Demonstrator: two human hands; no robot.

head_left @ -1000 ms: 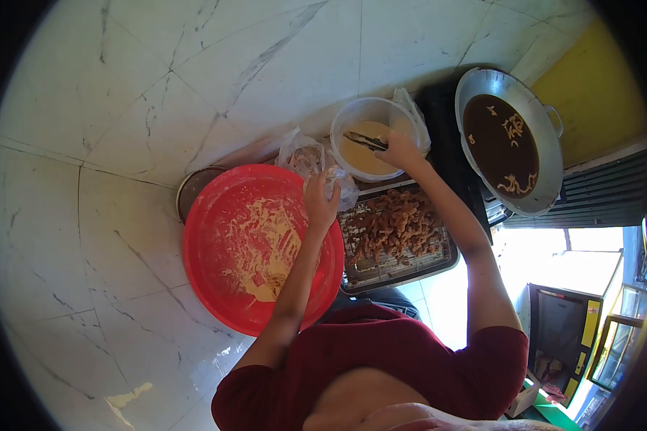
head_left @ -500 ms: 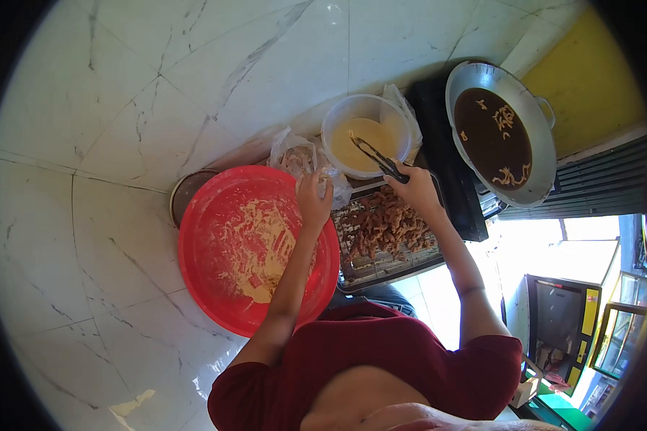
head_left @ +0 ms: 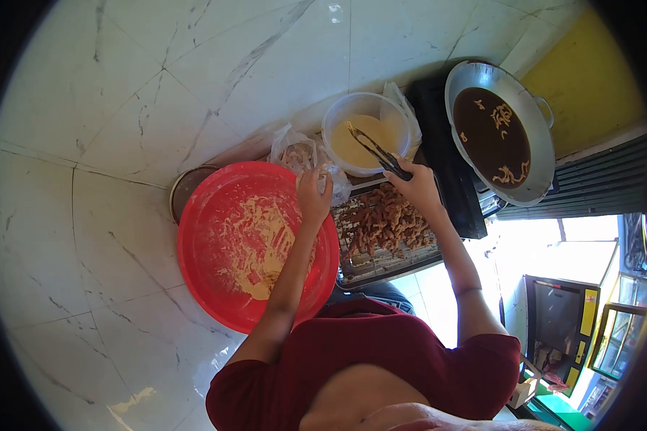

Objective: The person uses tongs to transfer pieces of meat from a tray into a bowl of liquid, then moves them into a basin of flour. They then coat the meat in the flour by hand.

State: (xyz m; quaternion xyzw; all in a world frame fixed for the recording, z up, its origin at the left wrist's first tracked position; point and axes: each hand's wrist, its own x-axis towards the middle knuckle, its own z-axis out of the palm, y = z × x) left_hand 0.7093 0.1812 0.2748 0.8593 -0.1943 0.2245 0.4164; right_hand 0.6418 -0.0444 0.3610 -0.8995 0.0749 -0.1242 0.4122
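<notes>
While tongs (head_left: 376,151) are gripped in the closed right hand (head_left: 418,188), their tips are held over the batter (head_left: 358,147) in a tub (head_left: 402,115), with the handles slanting back toward a tray (head_left: 381,274). That tray is filled with brown fried pieces (head_left: 384,219), and the right hand is seen just above its far edge. The left hand (head_left: 314,191) is raised at the far rim of a red basin (head_left: 208,215), its fingers curled beside a clear bag (head_left: 295,152); whether the bag is actually grasped cannot be told. Smears of pale batter are spread across the basin's bottom. Everything is set on a marble floor (head_left: 122,108): the basin on the left, the tray touching it on the right, the tub just beyond both. A wok (head_left: 541,122) of dark oil (head_left: 490,133), with a few pieces floating in it, is carried on a black stove (head_left: 446,169) to the right of the tub.
</notes>
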